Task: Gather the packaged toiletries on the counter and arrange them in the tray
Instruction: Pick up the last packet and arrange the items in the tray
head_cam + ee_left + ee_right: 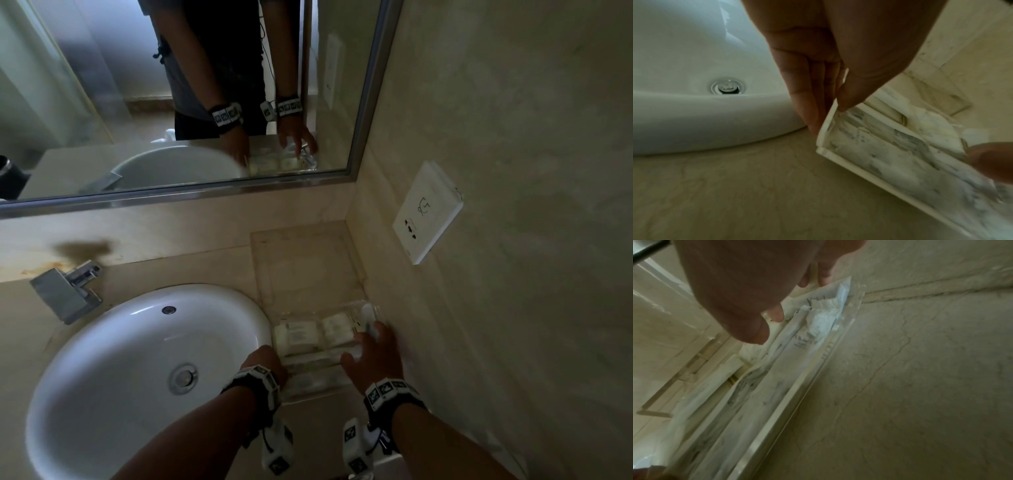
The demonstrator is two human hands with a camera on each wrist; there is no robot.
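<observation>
A clear plastic tray (318, 395) sits on the beige counter between the sink and the right wall. Several white packaged toiletries (299, 337) lie inside it, side by side. My left hand (267, 359) is at the tray's near left corner. In the left wrist view my left hand (830, 110) pinches the tray's side wall (859, 170), thumb inside and fingers outside. My right hand (373, 353) is spread over the tray's right end. The right wrist view shows my right hand (785, 308) with its fingertips touching crinkled packets (803, 340) beside the tray wall (781, 410).
The white round sink (137, 359) with a chrome faucet (68, 291) fills the left. A flat clear sheet (301, 263) lies behind the tray. The right wall carries a white socket (428, 212). A mirror (171, 85) hangs above the backsplash.
</observation>
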